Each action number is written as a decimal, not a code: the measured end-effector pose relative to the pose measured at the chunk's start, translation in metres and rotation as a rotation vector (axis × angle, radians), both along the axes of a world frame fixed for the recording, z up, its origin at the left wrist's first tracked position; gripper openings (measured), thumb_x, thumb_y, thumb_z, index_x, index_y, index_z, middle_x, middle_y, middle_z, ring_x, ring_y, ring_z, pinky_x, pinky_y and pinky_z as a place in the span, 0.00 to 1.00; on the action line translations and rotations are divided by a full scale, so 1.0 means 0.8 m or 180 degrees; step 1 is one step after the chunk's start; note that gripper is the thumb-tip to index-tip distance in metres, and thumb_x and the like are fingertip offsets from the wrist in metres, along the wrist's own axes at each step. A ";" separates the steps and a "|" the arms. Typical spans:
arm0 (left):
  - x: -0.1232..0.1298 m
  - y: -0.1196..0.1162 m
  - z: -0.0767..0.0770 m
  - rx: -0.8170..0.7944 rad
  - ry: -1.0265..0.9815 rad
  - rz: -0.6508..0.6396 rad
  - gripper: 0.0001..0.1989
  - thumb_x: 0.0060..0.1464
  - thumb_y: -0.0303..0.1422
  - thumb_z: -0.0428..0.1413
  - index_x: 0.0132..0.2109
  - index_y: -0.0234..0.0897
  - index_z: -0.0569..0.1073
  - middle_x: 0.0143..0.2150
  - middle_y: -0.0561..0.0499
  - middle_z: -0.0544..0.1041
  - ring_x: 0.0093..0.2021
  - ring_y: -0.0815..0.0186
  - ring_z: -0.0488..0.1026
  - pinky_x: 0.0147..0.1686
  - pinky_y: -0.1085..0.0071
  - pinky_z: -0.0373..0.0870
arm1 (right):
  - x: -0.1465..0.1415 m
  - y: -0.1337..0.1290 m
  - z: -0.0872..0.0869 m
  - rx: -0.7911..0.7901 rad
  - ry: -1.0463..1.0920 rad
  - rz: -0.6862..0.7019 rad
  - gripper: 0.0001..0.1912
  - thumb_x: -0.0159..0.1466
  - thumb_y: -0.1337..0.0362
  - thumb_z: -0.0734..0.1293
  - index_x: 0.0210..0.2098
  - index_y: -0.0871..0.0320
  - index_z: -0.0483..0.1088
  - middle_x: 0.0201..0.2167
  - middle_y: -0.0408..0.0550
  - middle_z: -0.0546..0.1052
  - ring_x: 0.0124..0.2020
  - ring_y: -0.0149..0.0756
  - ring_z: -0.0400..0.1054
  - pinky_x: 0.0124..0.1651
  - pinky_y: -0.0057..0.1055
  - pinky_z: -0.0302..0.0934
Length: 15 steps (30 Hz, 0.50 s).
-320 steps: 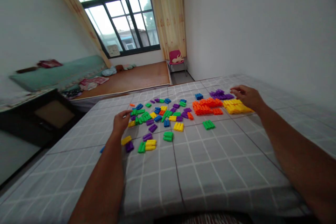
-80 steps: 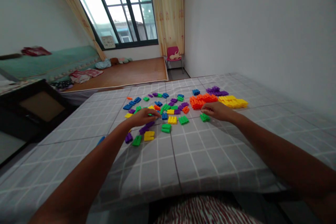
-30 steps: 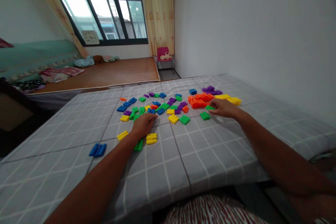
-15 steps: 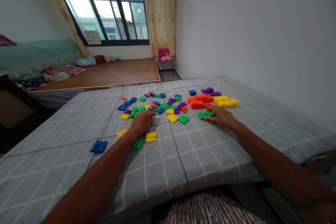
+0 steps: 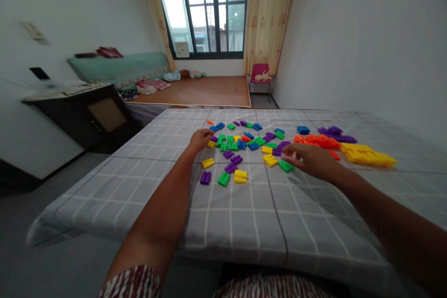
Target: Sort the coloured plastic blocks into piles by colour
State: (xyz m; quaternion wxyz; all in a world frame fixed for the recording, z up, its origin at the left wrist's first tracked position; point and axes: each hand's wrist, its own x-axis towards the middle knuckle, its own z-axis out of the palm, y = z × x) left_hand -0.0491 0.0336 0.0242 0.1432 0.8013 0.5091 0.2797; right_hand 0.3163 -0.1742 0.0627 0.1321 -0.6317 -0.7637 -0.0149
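My left hand [image 5: 201, 139] is at the left edge of the scattered coloured pieces, its fingertips together over blue pieces [image 5: 217, 126], near a purple piece and a yellow piece [image 5: 211, 144]. What its fingers hold, if anything, is too small to tell. My right hand [image 5: 302, 156] hovers with fingers apart beside a green piece [image 5: 285, 166] and purple pieces [image 5: 277, 152]. Several green pieces [image 5: 226, 142] lie between the hands. Nearer me are purple pieces [image 5: 233, 164], a green piece [image 5: 223, 179] and a yellow pair [image 5: 240, 176].
On the checked tablecloth [image 5: 244, 223], orange [image 5: 316, 141], yellow [image 5: 366, 155], purple [image 5: 337, 134] and blue [image 5: 303, 130] groups lie at the right. Beyond the table are a low bed [image 5: 216, 91], a pink chair [image 5: 260, 71] and a dark cabinet [image 5: 104, 114].
The view has turned left. My left hand has moved to the left edge of the pieces. My right hand has left the green group it was touching and come nearer the scattered pieces.
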 end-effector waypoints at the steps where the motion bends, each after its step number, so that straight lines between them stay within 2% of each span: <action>1: 0.000 0.000 -0.007 -0.0066 0.0135 -0.0072 0.16 0.53 0.26 0.50 0.44 0.37 0.80 0.44 0.50 0.81 0.45 0.63 0.76 0.48 0.68 0.71 | -0.022 0.014 0.001 -0.0062 -0.0012 0.0220 0.18 0.64 0.51 0.61 0.47 0.52 0.73 0.40 0.49 0.79 0.35 0.38 0.73 0.35 0.31 0.62; 4: 0.008 -0.005 -0.018 0.0034 0.0481 -0.0377 0.15 0.55 0.30 0.51 0.46 0.38 0.79 0.47 0.50 0.80 0.48 0.62 0.75 0.51 0.68 0.69 | -0.081 0.062 -0.002 -0.0133 -0.0114 0.0681 0.14 0.65 0.58 0.63 0.46 0.55 0.74 0.41 0.49 0.79 0.38 0.37 0.72 0.37 0.29 0.61; 7: 0.016 -0.012 -0.019 0.0227 0.0659 -0.0609 0.16 0.55 0.31 0.52 0.48 0.38 0.78 0.48 0.48 0.79 0.50 0.61 0.73 0.53 0.68 0.67 | -0.124 0.111 -0.004 -0.0145 -0.0246 0.0818 0.14 0.65 0.63 0.62 0.47 0.55 0.73 0.43 0.50 0.78 0.41 0.37 0.72 0.40 0.28 0.60; 9: 0.020 -0.015 -0.019 0.0252 0.0714 -0.0605 0.16 0.55 0.30 0.52 0.48 0.38 0.78 0.48 0.48 0.79 0.50 0.61 0.73 0.54 0.67 0.67 | -0.147 0.137 -0.004 -0.0181 -0.0370 0.0887 0.16 0.64 0.66 0.61 0.49 0.55 0.73 0.45 0.51 0.78 0.44 0.38 0.71 0.42 0.28 0.60; 12: 0.022 -0.018 -0.019 0.0275 0.0783 -0.0457 0.16 0.56 0.29 0.51 0.48 0.40 0.78 0.48 0.48 0.78 0.50 0.61 0.73 0.54 0.67 0.66 | -0.171 0.160 -0.005 -0.0232 -0.0707 0.1087 0.19 0.61 0.66 0.65 0.52 0.56 0.72 0.45 0.54 0.77 0.46 0.41 0.69 0.44 0.29 0.60; 15: 0.023 -0.021 -0.018 0.0277 0.0865 -0.0365 0.16 0.57 0.30 0.51 0.49 0.42 0.78 0.50 0.48 0.77 0.51 0.61 0.72 0.54 0.66 0.66 | -0.180 0.167 -0.008 -0.0367 -0.1106 0.1256 0.21 0.58 0.65 0.69 0.52 0.56 0.73 0.43 0.55 0.78 0.48 0.45 0.68 0.45 0.31 0.61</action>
